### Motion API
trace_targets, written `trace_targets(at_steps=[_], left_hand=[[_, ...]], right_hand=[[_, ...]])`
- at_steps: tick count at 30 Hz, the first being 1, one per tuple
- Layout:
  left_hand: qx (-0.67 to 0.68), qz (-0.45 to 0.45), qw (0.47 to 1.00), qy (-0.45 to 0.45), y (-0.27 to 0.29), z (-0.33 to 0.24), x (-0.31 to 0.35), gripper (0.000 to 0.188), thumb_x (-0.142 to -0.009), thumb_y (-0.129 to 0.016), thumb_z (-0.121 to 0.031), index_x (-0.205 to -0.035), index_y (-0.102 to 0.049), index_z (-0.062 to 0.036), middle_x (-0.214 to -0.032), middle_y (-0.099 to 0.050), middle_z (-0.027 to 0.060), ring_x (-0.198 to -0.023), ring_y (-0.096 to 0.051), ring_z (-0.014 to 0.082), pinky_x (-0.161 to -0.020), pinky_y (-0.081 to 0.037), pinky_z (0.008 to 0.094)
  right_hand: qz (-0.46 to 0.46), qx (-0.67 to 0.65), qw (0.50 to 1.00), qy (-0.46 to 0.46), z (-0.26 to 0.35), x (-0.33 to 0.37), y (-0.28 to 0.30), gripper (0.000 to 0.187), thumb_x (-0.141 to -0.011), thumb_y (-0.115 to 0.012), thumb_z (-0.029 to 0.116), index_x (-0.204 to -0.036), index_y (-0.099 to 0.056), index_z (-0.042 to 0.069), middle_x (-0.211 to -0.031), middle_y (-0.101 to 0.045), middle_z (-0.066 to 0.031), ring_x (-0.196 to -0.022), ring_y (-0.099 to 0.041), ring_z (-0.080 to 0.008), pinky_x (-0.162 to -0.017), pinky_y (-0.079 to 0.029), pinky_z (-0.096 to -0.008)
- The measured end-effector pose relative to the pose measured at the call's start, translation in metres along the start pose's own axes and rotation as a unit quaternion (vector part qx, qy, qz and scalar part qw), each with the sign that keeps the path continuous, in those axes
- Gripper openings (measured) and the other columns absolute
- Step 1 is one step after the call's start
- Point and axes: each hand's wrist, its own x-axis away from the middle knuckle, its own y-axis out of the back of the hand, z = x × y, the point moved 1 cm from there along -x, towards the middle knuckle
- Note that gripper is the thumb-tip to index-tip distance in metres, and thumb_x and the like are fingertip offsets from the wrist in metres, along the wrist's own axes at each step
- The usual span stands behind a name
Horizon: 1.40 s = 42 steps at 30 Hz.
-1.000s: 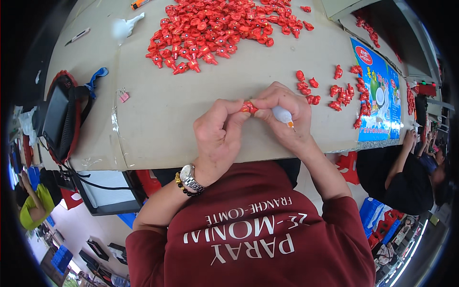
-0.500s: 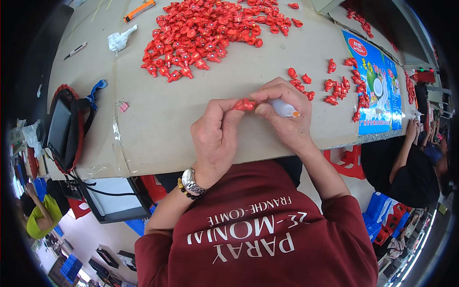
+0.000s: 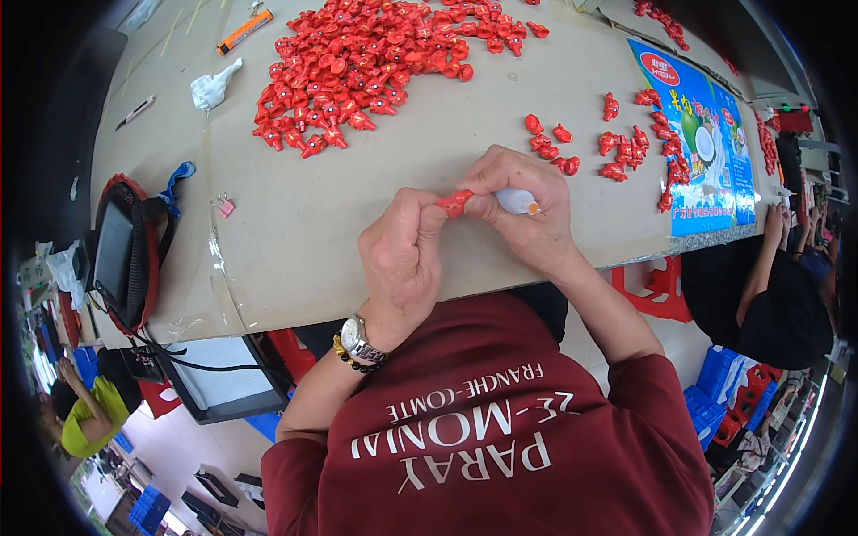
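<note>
Seen from above, I wear a maroon short-sleeved fabric shirt [image 3: 590,456] with three rows of white capital lettering [image 3: 480,420] across the chest, while the wrist of my left hand [image 3: 398,255] carries a silver metal-link watch [image 3: 352,334] with a round pale dial beside a bracelet of round black and yellow beads [image 3: 340,349].

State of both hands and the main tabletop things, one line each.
Left hand: pinching the small glossy red piece
Right hand: pinching it too, holding the white bottle with orange tip
Red piece: held between both hands
White bottle: gripped, orange tip showing
Large pile of small red pieces: heaped loosely
Small pink clip: lying on the beige table
Soft white wad: crumpled
</note>
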Motion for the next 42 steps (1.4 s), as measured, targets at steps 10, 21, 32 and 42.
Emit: trace_targets(at_steps=[10,21,32,42], left_hand=[[-0.003,0.004,1.0,-0.01,0.001,-0.003,-0.001,0.025,-0.1,-0.047,-0.021,-0.087,-0.056,-0.0009,-0.058,-0.045,-0.0018,-0.05,-0.039,0.0056,-0.047,-0.031,0.0221],[0.153,0.025,0.985,0.078,0.014,-0.005,-0.004,0.029,-0.099,-0.048,-0.022,-0.107,-0.061,0.0027,-0.067,-0.055,-0.0014,-0.052,-0.042,0.0022,-0.046,-0.033,0.0191],[-0.348,0.039,0.915,-0.201,0.038,0.004,-0.102,0.014,-0.076,-0.067,-0.006,-0.09,-0.065,-0.0057,-0.079,-0.057,0.0076,-0.085,-0.051,0.0276,-0.071,-0.039,0.0401],[-0.402,0.124,0.887,-0.189,0.031,0.009,-0.115,0.018,-0.074,-0.071,-0.012,-0.091,-0.067,-0.0068,-0.076,-0.055,0.0062,-0.083,-0.05,0.0265,-0.071,-0.037,0.0392]], right_hand=[[0.018,-0.025,0.999,-0.023,-0.001,0.001,0.001,0.015,-0.068,-0.073,-0.005,-0.078,-0.064,0.0,-0.074,-0.063,-0.0083,-0.067,-0.061,-0.0181,-0.059,-0.048,-0.0286],[-0.058,0.018,0.998,0.016,0.019,0.001,0.028,0.012,-0.072,-0.069,-0.006,-0.082,-0.067,-0.002,-0.075,-0.063,-0.0071,-0.067,-0.057,-0.0152,-0.061,-0.044,-0.027],[-0.196,0.507,0.836,0.07,0.011,0.007,0.116,0.014,-0.072,-0.072,0.0,-0.084,-0.066,0.004,-0.078,-0.058,-0.0066,-0.071,-0.058,-0.0209,-0.061,-0.046,-0.033],[-0.179,0.542,0.812,0.122,0.0,0.008,0.116,0.014,-0.067,-0.072,0.002,-0.078,-0.065,0.007,-0.076,-0.056,-0.0027,-0.07,-0.056,-0.0181,-0.056,-0.044,-0.0315]])
